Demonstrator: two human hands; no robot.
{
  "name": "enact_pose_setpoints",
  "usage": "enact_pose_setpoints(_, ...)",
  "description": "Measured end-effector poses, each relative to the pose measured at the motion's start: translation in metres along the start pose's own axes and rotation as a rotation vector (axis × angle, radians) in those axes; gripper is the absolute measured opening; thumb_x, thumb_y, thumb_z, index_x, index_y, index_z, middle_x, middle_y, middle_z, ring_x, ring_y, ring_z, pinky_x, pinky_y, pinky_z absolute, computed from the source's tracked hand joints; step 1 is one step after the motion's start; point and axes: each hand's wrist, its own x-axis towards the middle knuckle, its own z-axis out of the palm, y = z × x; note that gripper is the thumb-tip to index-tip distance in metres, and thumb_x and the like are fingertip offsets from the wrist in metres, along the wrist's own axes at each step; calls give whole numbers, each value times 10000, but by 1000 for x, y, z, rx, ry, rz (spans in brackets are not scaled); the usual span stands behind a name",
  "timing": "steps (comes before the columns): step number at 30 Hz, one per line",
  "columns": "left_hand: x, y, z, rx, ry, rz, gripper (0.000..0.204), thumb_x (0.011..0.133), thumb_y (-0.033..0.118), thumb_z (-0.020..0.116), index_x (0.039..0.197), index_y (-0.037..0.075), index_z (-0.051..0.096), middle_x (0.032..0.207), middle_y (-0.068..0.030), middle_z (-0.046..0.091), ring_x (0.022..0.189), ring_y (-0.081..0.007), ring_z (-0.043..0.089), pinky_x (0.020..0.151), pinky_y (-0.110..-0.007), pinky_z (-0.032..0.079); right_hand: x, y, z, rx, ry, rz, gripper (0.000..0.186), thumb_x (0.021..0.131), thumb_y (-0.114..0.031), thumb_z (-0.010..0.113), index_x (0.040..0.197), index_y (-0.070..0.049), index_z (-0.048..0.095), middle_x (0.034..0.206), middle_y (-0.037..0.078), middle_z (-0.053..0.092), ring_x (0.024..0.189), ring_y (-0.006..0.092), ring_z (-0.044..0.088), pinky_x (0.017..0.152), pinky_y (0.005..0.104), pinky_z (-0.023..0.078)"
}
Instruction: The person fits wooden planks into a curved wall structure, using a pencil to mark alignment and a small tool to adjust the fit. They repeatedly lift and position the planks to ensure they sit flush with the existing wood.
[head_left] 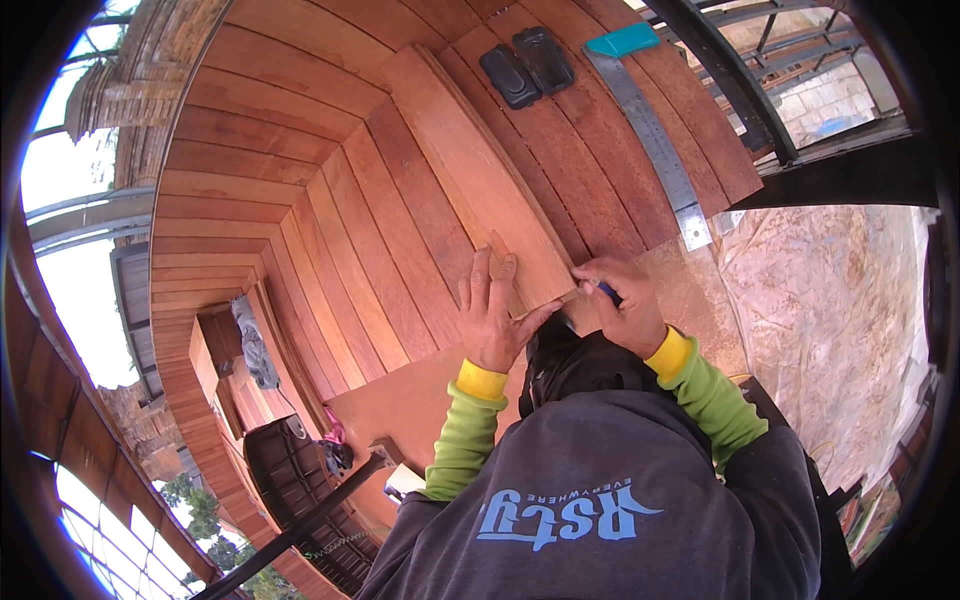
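Note:
A long reddish-brown wooden plank (pixel 475 175) lies over the boarded surface, its near end just in front of me. My left hand (pixel 489 318) rests by that end with fingers stretched out flat on the wood and the thumb at the end edge. At the plank's right near corner, my right hand (pixel 625 300) is closed around a small tool with a dark blue handle (pixel 609 292). The tool's tip is too small to make out, so its kind does not show. Both wrists have yellow cuffs and green sleeves.
Farther off on the boards lie two black plastic cases (pixel 527 66) and a metal try square (pixel 655 135) with a turquoise stock. To the left are a grey cloth (pixel 255 345) and a black ribbed crate (pixel 295 470). A crumpled pale sheet (pixel 820 330) spreads at the right.

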Motion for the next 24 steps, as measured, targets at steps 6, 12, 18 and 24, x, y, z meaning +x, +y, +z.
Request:
enact_pose_setpoints(6, -6, -4, 4, -12, -10, -52, 766, 611, 431, 831, 1189, 9, 560, 1315, -228, 470, 1150, -406, 484, 952, -471, 429, -7, -1, -1, -130, -40, -50, 294, 763, 31, 565, 1050, 30, 628, 977, 175, 640, 844, 319, 645, 740, 330, 520)
enact_pose_setpoints(12, 5, 4, -7, -67, -25, -29, 719, 669, 458, 792, 1181, 9, 561, 1297, -231, 485, 1149, -413, 480, 955, -476, 425, -7, 3, -2, -96, -11, -46, 280, 785, 7, 562, 1057, 31, 625, 965, 177, 641, 841, 312, 648, 733, 334, 518)
enact_pose_setpoints(18, 46, -29, -7, 53, -40, -30, 627, 821, 436, 671, 1220, -19, 507, 1312, -255, 465, 1185, -429, 452, 993, -468, 391, 3, 3, -8, -45, 93, 74, 199, 869, -48, 540, 1014, 53, 630, 941, 182, 640, 810, 280, 650, 716, 322, 507)
enact_pose_setpoints(24, 146, -83, -11, 58, -330, -88, 958, 732, 501, 734, 1400, -29, 297, 1460, -247, 310, 1349, -438, 291, 1088, -446, 328, 36, -8, -8, 67, 117, -24, 247, 931, -100, 473, 1011, 49, 653, 907, 163, 644, 748, 212, 619, 652, 301, 489)
